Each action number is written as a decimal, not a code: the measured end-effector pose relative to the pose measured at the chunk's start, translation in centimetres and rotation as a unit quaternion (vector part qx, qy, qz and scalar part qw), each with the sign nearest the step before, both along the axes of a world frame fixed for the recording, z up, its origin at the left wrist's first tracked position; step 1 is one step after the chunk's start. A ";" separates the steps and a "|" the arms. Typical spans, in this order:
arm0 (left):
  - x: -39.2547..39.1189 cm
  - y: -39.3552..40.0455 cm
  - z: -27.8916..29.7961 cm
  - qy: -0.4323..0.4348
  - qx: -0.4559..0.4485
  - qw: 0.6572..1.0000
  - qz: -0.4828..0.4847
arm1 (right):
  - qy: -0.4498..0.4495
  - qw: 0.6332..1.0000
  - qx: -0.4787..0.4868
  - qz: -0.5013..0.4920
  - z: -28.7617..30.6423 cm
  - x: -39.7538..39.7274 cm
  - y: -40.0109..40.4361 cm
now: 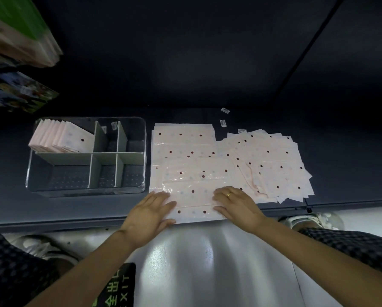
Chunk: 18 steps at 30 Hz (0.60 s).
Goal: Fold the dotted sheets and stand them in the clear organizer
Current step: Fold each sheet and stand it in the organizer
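Note:
A pale pink dotted sheet (194,196) lies flat at the front edge of the dark shelf, on top of other unfolded sheets (183,142). My left hand (151,214) presses flat on its left end with straight fingers. My right hand (235,203), with a ring on one finger, presses flat on its right end. The clear organizer (142,138) stands to the left of the sheets. Several folded sheets (61,137) stand upright in its back left compartment; the other compartments hold nothing.
A loose, fanned pile of dotted sheets (274,165) covers the shelf to the right. Small label stickers (225,110) lie behind the sheets. Packaged goods (19,36) hang at the upper left. A green EXIT floor sign (117,289) and my shoes show below.

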<state>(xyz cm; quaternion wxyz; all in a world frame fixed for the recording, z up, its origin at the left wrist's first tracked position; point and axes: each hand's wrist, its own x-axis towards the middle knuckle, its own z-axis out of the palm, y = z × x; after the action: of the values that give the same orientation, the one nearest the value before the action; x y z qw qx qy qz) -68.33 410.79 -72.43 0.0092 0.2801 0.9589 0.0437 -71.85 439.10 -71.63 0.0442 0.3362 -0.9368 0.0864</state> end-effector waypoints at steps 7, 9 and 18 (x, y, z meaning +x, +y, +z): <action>-1.3 2.2 0.2 -0.075 0.058 0.993 0.067 | 0.038 0.994 0.089 0.052 -0.3 -1.0 -0.9; -1.5 2.4 -0.2 -0.083 0.084 0.991 0.070 | 0.039 0.992 0.105 0.066 -0.1 -1.2 -0.9; -2.7 3.7 -0.7 -0.121 -0.002 0.990 0.078 | 0.017 0.994 0.090 0.062 0.5 -0.9 -1.3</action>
<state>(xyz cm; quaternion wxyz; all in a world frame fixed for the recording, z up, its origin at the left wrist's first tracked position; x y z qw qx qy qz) -70.99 414.44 -73.16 0.1221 0.1975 0.9697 0.0760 -72.80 437.84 -71.10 0.0239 0.3973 -0.9174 -0.0018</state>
